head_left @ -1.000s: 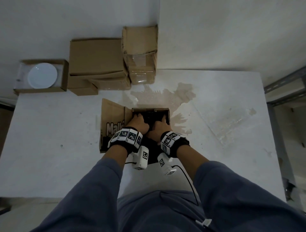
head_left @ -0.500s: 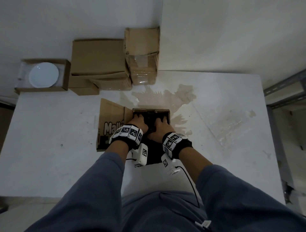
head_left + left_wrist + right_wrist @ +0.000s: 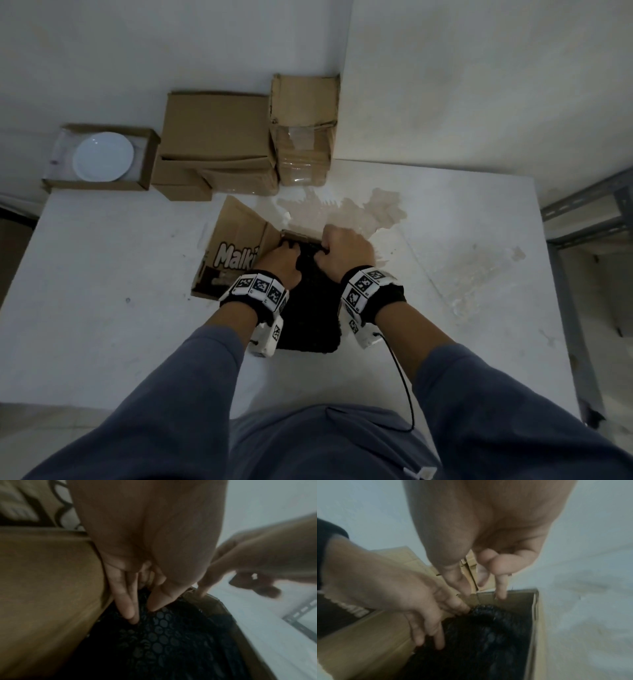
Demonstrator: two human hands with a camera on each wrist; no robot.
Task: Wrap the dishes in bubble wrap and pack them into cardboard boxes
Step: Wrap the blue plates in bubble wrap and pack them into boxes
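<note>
An open cardboard box [image 3: 239, 240] with a printed flap lies on the white table [image 3: 102, 291]. A bundle in black bubble wrap [image 3: 308, 315] fills it. My left hand [image 3: 282, 262] reaches into the box beside the left flap [image 3: 42, 588]. Its straight fingers [image 3: 130, 608] press on the bubble wrap [image 3: 163, 635]. My right hand [image 3: 344, 248] hovers at the far end of the box, fingers loosely bent. One fingertip [image 3: 500, 592] touches the top edge of the far wall [image 3: 518, 595], and it holds nothing. The dish inside the wrap is hidden.
A white plate [image 3: 102, 156] sits in an open box [image 3: 147, 161] at the back left. Closed cardboard boxes [image 3: 215, 137] are stacked against the wall, one taped [image 3: 303, 126]. A brown stain [image 3: 359, 209] marks the table beyond the box. Metal shelving [image 3: 589, 212] stands at the right.
My right hand has lifted off the bundle and moved to the far rim of the box. My left hand still presses on the bubble wrap.
</note>
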